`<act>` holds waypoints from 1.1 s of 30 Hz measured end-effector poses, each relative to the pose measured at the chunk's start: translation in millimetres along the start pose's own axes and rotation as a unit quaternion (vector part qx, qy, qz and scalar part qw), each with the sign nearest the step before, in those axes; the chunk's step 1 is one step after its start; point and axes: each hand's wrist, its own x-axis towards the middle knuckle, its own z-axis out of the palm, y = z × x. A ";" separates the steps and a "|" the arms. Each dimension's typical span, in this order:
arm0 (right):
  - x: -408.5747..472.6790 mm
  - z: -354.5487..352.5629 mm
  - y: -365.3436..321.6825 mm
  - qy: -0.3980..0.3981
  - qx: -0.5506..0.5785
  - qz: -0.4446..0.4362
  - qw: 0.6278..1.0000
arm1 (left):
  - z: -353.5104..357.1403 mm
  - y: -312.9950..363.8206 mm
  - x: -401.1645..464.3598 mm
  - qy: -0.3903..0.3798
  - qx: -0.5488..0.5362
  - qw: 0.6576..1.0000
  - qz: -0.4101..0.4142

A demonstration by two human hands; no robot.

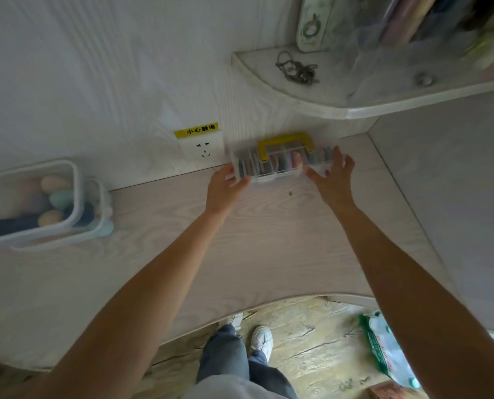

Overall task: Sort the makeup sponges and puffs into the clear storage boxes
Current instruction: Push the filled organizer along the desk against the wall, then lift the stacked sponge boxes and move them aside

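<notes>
Clear divided box (281,162) with yellow handle sits at tabletop (268,240) back edge, against the wall. Left hand (225,184) grips its left end, fingers curled; right hand (333,177) spread flat against its right end. Clear tubs (38,203) of sponges far left.

A pale wood-grain counter (268,249) with a curved front edge runs back to the wall, and on it at the far left stand two clear plastic tubs (38,203), one just behind the other, filled with egg-shaped sponges (58,197) in peach, mint and dark blue. At the back by the wall sits a clear compartmented storage box with a yellow handle (283,158). Above the far right corner a white curved shelf (297,93) carries a tangled metal chain (297,69).
</notes>
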 end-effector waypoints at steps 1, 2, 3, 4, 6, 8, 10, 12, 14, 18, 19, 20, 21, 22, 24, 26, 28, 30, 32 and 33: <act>0.9 1.2 -1.4 -0.012 -0.009 0.004 1.000 | 0.8 0.5 -0.4 0.009 0.003 1.000 0.003; 0.5 0.7 -3.2 -0.025 -0.025 0.012 0.999 | 0.6 0.5 -1.4 0.016 0.009 1.000 0.006; -1.3 -1.2 -6.0 -0.038 -0.049 0.019 0.998 | -0.8 0.5 -3.7 0.022 0.011 1.000 0.006; -4.6 -3.7 -8.6 -0.046 -0.081 0.018 0.995 | -2.0 0.2 -5.8 0.028 -0.001 1.000 -0.006; -17.3 -8.2 -14.3 -0.029 -0.175 -0.034 0.984 | -8.6 4.8 -16.3 0.043 -0.028 0.998 -0.030; -38.2 -8.7 -18.7 0.005 -0.254 -0.137 0.957 | -22.0 14.1 -36.5 0.055 -0.041 0.997 -0.018; -68.8 -1.4 -27.7 0.001 -0.258 -0.237 0.937 | -47.3 25.1 -71.1 0.074 -0.056 0.995 0.023; -99.9 12.7 -38.3 -0.020 -0.219 -0.306 0.926 | -77.1 29.8 -110.4 0.118 -0.044 0.989 0.076; -129.2 35.7 -57.8 -0.053 -0.172 -0.340 0.923 | -113.5 23.0 -146.1 0.197 -0.027 0.972 0.122; -172.9 90.3 -115.0 -0.157 -0.071 -0.303 0.937 | -200.4 -8.9 -180.5 0.359 -0.023 0.922 0.146; -180.0 104.6 -129.5 -0.196 -0.041 -0.271 0.941 | -223.0 -17.8 -182.5 0.388 -0.043 0.911 0.130; -187.3 123.2 -145.7 -0.237 -0.003 -0.227 0.945 | -250.0 -26.7 -182.6 0.409 -0.063 0.904 0.105; -191.9 139.3 -159.6 -0.271 0.037 -0.174 0.946 | -272.1 -34.6 -177.9 0.411 -0.080 0.905 0.073; -194.5 156.4 -171.6 -0.302 0.074 -0.120 0.943 | -291.9 -40.7 -171.5 0.398 -0.095 0.912 0.036; -198.1 194.0 -193.8 -0.353 0.123 -0.018 0.927 | -327.4 -50.7 -153.5 0.342 -0.120 0.931 -0.047; -198.8 222.8 -209.5 -0.387 0.142 0.058 0.909 | -349.1 -56.2 -133.1 0.276 -0.153 0.940 -0.128; -198.3 246.0 -218.1 -0.388 0.156 0.107 0.902 | -364.3 -59.0 -114.7 0.207 -0.180 0.941 -0.201; -197.1 264.1 -219.2 -0.367 0.172 0.148 0.902 | -372.2 -59.6 -100.7 0.144 -0.191 0.942 -0.235; -196.5 274.5 -216.1 -0.353 0.179 0.164 0.904 | -372.4 -60.9 -91.5 0.127 -0.204 0.939 -0.247; -196.4 277.4 -213.9 -0.349 0.182 0.163 0.905 | -371.2 -61.7 -88.5 0.129 -0.212 0.937 -0.246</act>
